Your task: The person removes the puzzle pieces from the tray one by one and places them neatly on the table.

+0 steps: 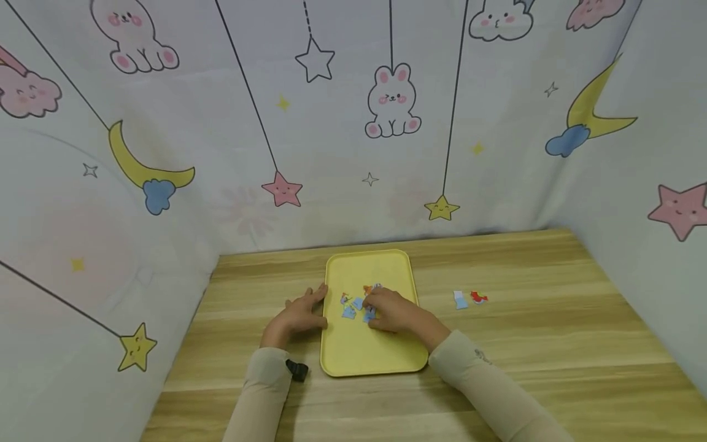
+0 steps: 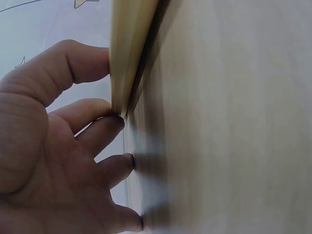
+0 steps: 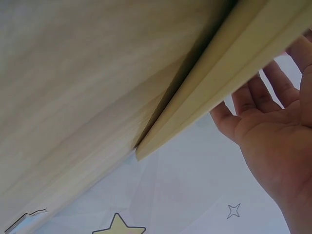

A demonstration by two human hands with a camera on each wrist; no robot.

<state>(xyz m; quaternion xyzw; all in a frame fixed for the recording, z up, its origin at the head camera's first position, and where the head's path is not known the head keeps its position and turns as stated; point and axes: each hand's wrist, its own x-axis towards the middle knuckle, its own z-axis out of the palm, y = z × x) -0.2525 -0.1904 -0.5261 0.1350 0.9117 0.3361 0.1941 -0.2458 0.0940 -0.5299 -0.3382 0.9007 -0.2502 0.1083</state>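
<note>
A yellow tray (image 1: 364,359) lies on the wooden table, with several small, flat, colourful pieces (image 1: 348,312) in its middle that look like jigsaw pieces. My left hand (image 1: 301,316) is at the tray's left side; in the left wrist view its thumb and a fingertip touch the yellow rim (image 2: 127,53), the other fingers reaching down to the table. Over the pieces is my right hand (image 1: 394,313), its fingers bent down among them. The tray wall (image 3: 219,73) hides its fingertips in the right wrist view, so whether it pinches a piece is unclear.
Right of the tray, a light blue and white piece (image 1: 460,299) and a red piece (image 1: 479,297) lie on the table (image 1: 541,325). A white cloth backdrop (image 1: 342,147) with printed stars, moons and bunnies stands behind and at both sides.
</note>
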